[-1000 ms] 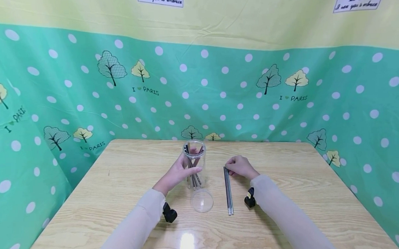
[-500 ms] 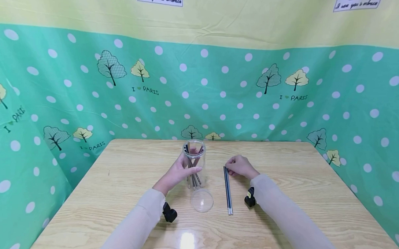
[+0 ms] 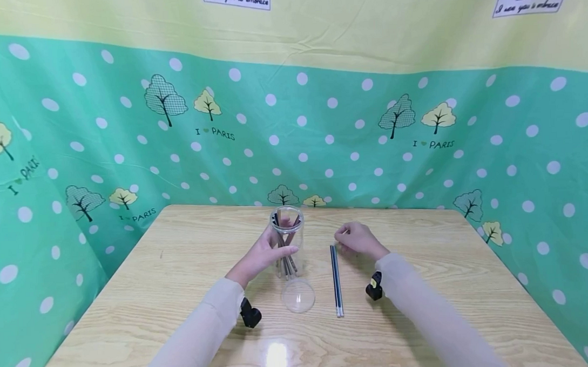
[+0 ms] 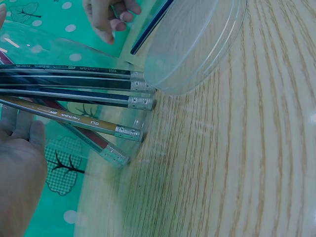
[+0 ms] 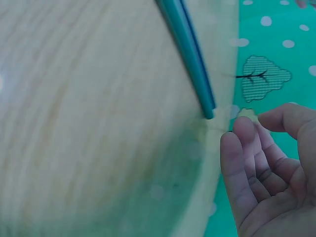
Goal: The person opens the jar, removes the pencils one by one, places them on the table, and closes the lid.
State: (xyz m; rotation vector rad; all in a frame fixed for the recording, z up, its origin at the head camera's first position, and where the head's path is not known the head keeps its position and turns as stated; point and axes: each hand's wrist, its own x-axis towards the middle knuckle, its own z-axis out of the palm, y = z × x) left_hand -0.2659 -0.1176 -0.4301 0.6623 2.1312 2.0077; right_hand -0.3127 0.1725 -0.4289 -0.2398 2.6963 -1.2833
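My left hand [image 3: 264, 253] grips a tall clear jar [image 3: 299, 265] that stands upright on the table. Several pencils [image 4: 74, 116] lean inside it, their metal ferrules and erasers down at the base, as the left wrist view shows. A clear round lid [image 3: 298, 295] lies just in front of the jar. To the right, two dark pencils [image 3: 337, 282] lie side by side, eraser ends toward me. My right hand [image 3: 358, 240] hovers beside their far ends, apart from them. In the right wrist view its fingers [image 5: 232, 173] are loosely bent and hold nothing.
The wood-grain table [image 3: 424, 287] reaches back to a green and yellow printed curtain [image 3: 301, 124]. Black wrist cameras [image 3: 250, 313] sit on both sleeves, close above the tabletop.
The two loose pencils have drawn closer together under my right hand's touch. That hand has then let go and shifted slightly up and right. My left hand and the jar stay put.
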